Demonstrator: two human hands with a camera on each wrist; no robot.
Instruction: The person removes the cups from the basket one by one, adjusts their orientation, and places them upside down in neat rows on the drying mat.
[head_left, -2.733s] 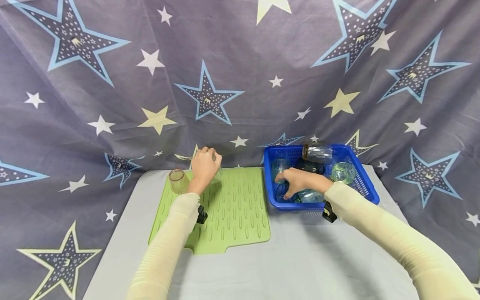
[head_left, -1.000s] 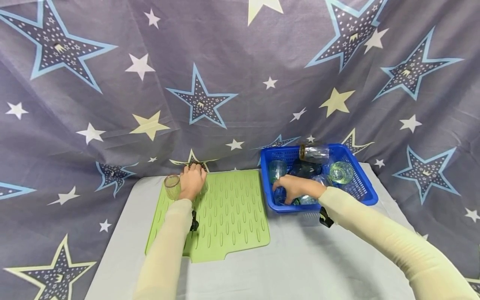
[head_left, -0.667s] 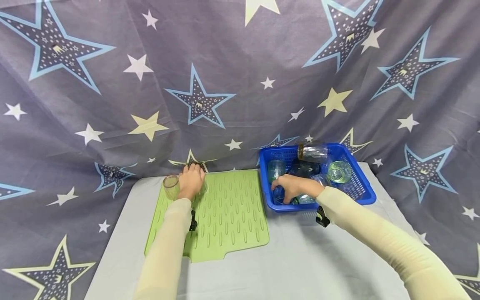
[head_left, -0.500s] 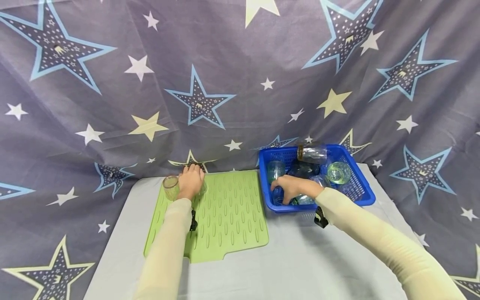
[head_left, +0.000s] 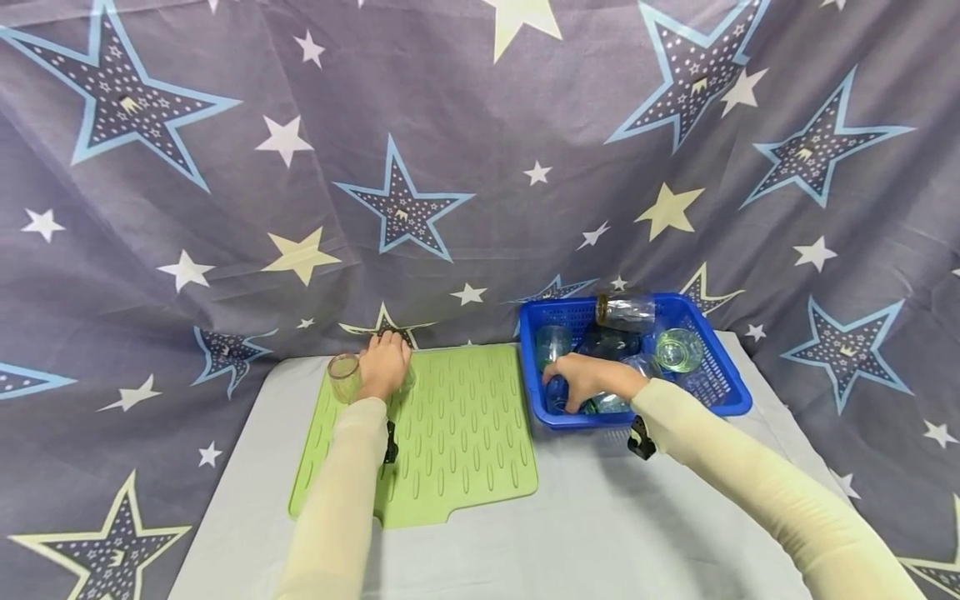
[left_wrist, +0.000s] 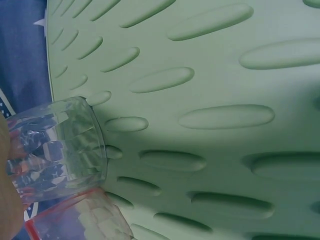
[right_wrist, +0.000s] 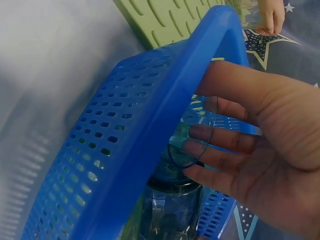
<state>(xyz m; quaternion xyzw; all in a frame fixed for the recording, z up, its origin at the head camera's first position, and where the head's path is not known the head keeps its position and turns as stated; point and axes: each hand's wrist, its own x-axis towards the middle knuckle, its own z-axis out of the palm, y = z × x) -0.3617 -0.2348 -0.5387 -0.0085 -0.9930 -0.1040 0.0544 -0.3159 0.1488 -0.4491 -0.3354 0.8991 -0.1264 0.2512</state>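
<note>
On the green ridged mat (head_left: pixel 465 442), my left hand (head_left: pixel 384 367) grips a clear faceted drinking glass (left_wrist: pixel 60 145) near the back left. Its far end meets the mat in the left wrist view. Close beside it on the left stands another glass with a reddish-amber rim (head_left: pixel 345 379). My right hand (head_left: pixel 588 377) is inside the blue basket (head_left: pixel 738 390), at its front left corner. In the right wrist view its fingers curl at the rim of a clear bluish glass (right_wrist: pixel 176 154), some of them seen through the glass. The thumb's contact is partly hidden by the basket wall.
Several more glasses lie in the basket, among them a clear one with a brown end (head_left: pixel 628 312), a greenish one (head_left: pixel 678 350) and a dark one (right_wrist: pixel 170 210). The basket stands right of the mat on a white-covered table (head_left: pixel 570 517), before a star-patterned curtain (head_left: pixel 480 167).
Since the oldest frame, my left hand has come down and left, bringing the clear glass beside the amber-rimmed one. My right hand stays in the basket. Little differs over the last second.
</note>
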